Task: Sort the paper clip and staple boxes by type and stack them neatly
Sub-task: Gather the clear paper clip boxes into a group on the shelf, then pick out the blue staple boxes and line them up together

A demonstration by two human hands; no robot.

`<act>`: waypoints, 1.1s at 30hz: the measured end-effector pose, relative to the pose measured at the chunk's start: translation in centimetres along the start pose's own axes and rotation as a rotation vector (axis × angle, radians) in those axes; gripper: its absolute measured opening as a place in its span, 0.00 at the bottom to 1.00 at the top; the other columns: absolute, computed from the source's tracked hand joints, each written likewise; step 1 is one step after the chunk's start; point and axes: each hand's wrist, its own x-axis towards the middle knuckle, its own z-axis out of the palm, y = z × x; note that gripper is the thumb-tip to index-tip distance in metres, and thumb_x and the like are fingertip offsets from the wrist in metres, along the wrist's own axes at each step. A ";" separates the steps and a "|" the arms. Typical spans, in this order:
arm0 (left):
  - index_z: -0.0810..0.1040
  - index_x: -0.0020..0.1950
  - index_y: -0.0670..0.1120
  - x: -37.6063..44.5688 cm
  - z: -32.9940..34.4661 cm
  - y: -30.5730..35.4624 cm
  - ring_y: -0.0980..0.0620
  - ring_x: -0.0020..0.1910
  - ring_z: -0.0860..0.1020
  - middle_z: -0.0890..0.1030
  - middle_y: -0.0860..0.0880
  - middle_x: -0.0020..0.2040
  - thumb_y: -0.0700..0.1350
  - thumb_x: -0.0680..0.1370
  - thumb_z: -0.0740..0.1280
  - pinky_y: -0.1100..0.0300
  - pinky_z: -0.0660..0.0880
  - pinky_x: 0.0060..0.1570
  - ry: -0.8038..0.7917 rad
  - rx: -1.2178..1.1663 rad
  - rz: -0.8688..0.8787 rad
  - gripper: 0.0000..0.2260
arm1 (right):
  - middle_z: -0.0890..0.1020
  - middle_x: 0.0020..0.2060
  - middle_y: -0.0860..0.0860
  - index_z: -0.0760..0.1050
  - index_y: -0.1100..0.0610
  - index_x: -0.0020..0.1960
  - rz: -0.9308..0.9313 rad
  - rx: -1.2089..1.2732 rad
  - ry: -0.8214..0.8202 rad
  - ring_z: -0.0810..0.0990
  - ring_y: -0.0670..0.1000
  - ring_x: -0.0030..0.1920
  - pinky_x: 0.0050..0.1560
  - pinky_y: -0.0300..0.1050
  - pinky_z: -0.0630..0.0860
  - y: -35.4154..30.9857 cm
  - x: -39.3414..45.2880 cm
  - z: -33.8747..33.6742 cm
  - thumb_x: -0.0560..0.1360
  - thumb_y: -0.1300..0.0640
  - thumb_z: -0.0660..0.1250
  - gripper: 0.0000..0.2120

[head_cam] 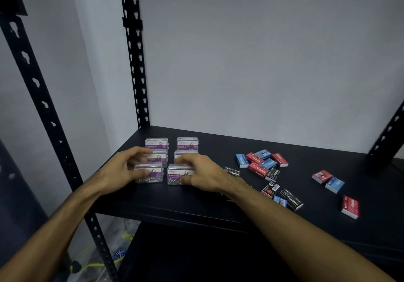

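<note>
Forearms came in from the bottom edge, bare, both reaching onto the black shelf (pixel 218 203). Each hand was working as a grip: left hand (pixel 122 170) curled round the near-left clip box (pixel 148 173), thumb on its front face and fingers over the top; right hand (pixel 203 174) pinching the near-right clip box (pixel 178 175) the same way, thumb low on the front, fingers hooked over the lid. So both were partly closed, each on its own box.

Just beyond the fingers sat four more clip boxes (pixel 187 143) in two rows, so the paper clips were basically grouped already, two columns of three. Off to the right of the right hand, well apart from the clips, the staple boxes (pixel 261 161) were still a jumble of red, blue and black, some leaning on each other, with strays (pixel 349 207) further out.

Handling-wise, my guess: clip boxes are clear hard plastic with purple labels, smooth and a bit slippery, loose clips inside probably rattle and shift the weight. Grab them by the long sides, not the lid. Staple boxes look like small stiff cardboard bricks, dense for their size, easy to pinch at the narrow ends and they should stack flat.
</note>
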 end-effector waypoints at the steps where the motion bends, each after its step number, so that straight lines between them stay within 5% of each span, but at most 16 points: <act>1: 0.79 0.60 0.55 0.0 0.0 0.1 0.50 0.52 0.81 0.81 0.48 0.53 0.41 0.72 0.76 0.55 0.79 0.55 0.032 -0.008 0.009 0.19 | 0.79 0.59 0.49 0.72 0.54 0.67 0.000 -0.010 0.007 0.77 0.45 0.52 0.53 0.38 0.72 0.0 -0.1 -0.1 0.74 0.58 0.73 0.23; 8: 0.80 0.59 0.50 0.4 -0.1 2.6 0.51 0.53 0.79 0.81 0.47 0.51 0.39 0.74 0.73 0.58 0.75 0.56 0.223 -0.073 0.094 0.14 | 0.75 0.51 0.46 0.70 0.55 0.70 -0.008 -0.077 0.042 0.73 0.43 0.45 0.48 0.39 0.70 0.7 -1.0 -1.4 0.76 0.51 0.72 0.25; 12: 0.79 0.60 0.50 1.1 0.6 4.9 0.54 0.53 0.79 0.81 0.49 0.53 0.41 0.76 0.72 0.66 0.73 0.48 0.243 -0.073 0.139 0.14 | 0.75 0.51 0.45 0.70 0.55 0.69 -0.020 -0.088 0.069 0.74 0.42 0.44 0.48 0.38 0.72 1.1 -2.2 -2.6 0.76 0.50 0.70 0.24; 19: 0.80 0.59 0.55 3.2 3.8 8.8 0.56 0.54 0.79 0.82 0.52 0.52 0.45 0.75 0.73 0.62 0.74 0.54 0.148 -0.055 0.205 0.13 | 0.78 0.55 0.49 0.73 0.54 0.68 0.035 -0.119 0.146 0.76 0.47 0.53 0.56 0.47 0.76 3.0 -5.1 -5.4 0.78 0.49 0.69 0.20; 33: 0.81 0.57 0.52 7.2 13.4 14.4 0.50 0.51 0.80 0.82 0.47 0.49 0.42 0.75 0.73 0.58 0.77 0.54 -0.041 -0.102 0.307 0.12 | 0.78 0.54 0.46 0.77 0.51 0.63 0.184 -0.097 0.314 0.77 0.44 0.51 0.49 0.39 0.75 9.3 -11.8 -10.7 0.77 0.49 0.69 0.15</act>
